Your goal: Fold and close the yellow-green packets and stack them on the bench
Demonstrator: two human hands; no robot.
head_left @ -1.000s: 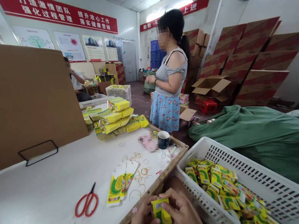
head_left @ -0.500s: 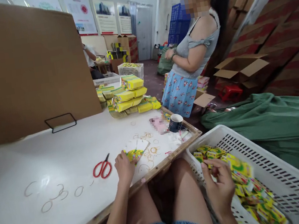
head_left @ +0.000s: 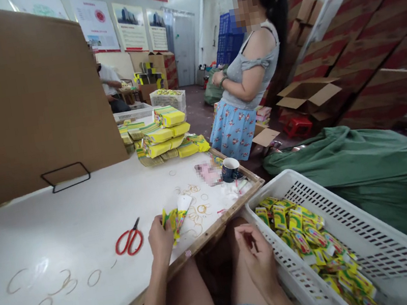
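Over the glossy table (head_left: 83,220), flat paperboard cartons (head_left: 176,219) fan.

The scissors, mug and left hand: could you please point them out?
Scissors (head_left: 132,232), head view, red handles near the blades.
Mug (head_left: 229,173), head view, dark outer side.
Left hand (head_left: 160,239), head view, back of the hand.

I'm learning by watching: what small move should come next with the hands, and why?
Probably bring the right hand over to the left hand and take one of the yellow cartons: the left hand grips them above the white table, while the right hand, half open beside the white basket, shows nothing held.
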